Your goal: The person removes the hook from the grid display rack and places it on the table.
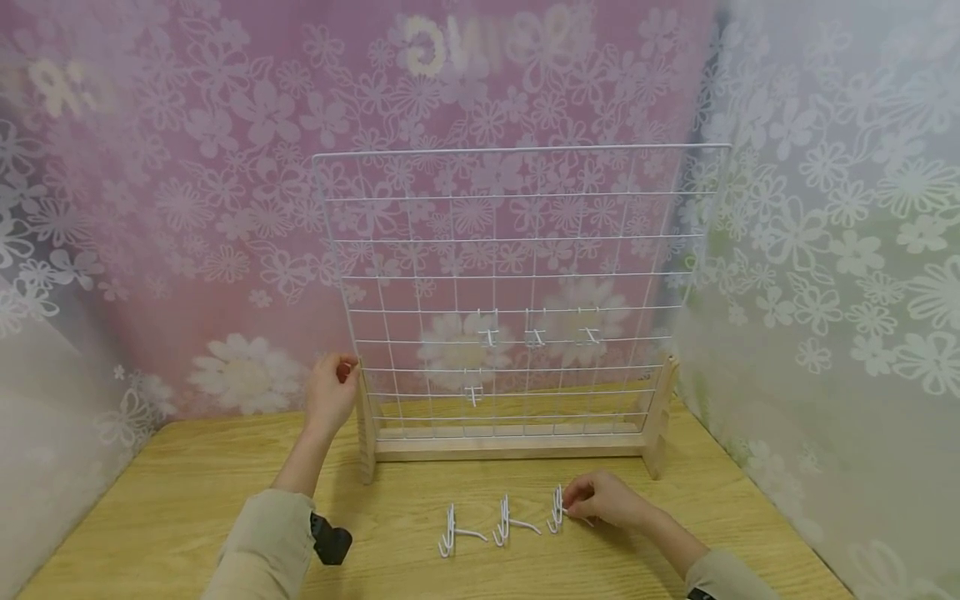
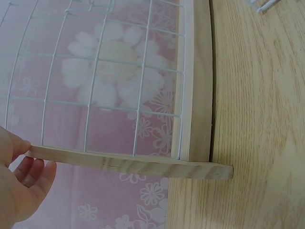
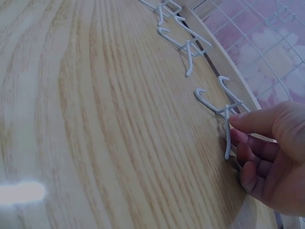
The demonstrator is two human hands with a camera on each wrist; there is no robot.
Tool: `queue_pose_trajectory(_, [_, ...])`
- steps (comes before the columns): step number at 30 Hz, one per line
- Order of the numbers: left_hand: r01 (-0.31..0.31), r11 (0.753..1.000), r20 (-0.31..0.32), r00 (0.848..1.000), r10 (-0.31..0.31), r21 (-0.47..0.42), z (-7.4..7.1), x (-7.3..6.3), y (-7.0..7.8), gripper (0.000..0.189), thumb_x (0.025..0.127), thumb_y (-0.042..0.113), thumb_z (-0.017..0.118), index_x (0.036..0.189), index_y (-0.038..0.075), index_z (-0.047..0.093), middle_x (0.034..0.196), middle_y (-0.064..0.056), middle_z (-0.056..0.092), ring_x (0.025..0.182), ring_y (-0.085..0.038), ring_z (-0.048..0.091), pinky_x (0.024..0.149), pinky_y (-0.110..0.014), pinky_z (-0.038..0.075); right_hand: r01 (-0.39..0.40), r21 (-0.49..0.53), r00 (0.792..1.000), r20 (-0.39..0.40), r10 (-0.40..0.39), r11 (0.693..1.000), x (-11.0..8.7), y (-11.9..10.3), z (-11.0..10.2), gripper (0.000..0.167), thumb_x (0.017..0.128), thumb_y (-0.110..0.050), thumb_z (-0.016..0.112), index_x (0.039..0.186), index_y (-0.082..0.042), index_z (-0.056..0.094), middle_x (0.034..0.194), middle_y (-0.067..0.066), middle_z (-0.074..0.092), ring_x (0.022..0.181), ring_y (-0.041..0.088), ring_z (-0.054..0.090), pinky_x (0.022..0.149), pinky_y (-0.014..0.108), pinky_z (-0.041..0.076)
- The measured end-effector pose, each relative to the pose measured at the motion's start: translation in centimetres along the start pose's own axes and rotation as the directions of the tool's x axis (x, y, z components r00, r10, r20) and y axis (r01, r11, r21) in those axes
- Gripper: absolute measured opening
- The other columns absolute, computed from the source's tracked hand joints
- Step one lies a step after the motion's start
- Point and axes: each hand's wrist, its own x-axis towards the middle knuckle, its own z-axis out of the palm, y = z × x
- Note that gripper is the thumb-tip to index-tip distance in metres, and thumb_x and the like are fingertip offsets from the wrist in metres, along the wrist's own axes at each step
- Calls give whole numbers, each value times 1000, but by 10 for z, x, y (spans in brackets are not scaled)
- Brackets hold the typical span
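Pink flowered sheeting [image 1: 247, 208] is hanging across the far side, with the wood-grained table [image 1: 187, 508] lying in front of it. Over the table's far part a white wire grid [image 1: 525, 151] is standing in a wooden stand [image 1: 510, 451]. At left, the left hand [image 1: 332, 396] is pinching the top of the stand's left post between thumb and fingers, seemingly steadying it. At near right, the right hand [image 1: 606, 500] is clamping thumb and fingers on the right hook [image 3: 227, 114], close to the root of its prong; whether the table is bearing its weight I cannot tell. To its left, the middle hook [image 1: 505, 521] and left hook [image 1: 450, 529] are resting on the table, prongs pointing right. Four hung hooks [image 1: 491, 336] are sitting on the grid: three in a row, one lower and slightly further left. Picking up another hook for hanging appears to be the step in hand. The next move is probably calling for a secure pinch, a lift clear of the neighbouring hook, and lining up both hooked ends with a wire
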Motion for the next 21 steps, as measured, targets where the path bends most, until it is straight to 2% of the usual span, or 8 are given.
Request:
queue_pose_trajectory(8, [-7,1000,-1,1000,7,3,0,1,-2,15,90,3,54,102,-4,59,90,-18,52,81,-29,48,68,-37,39,-55,3,998,-15,55,998,-1,-5,-6,10,85,-7,63,89,3,63,75,5,58,61,11,49,51,21,42])
queue_pose_trajectory(17, [-17,1000,-6,1000,17,19,0,0,-4,15,89,5,55,101,-3,60,89,-17,53,80,-28,48,67,-36,39,-21,31,999,-46,22,999,0,-9,-13,20,89,-9,60,95,9,61,78,11,61,63,17,55,51,26,46])
queue_pose_trajectory(21, [-16,1000,-8,1000,16,9,0,1,-3,15,90,5,55,101,-3,60,90,-17,53,81,-29,48,67,-36,39,-17,-9,996,-83,17,1000,4,-14,-15,21,89,-11,60,97,8,61,82,8,62,70,19,56,57,29,47])
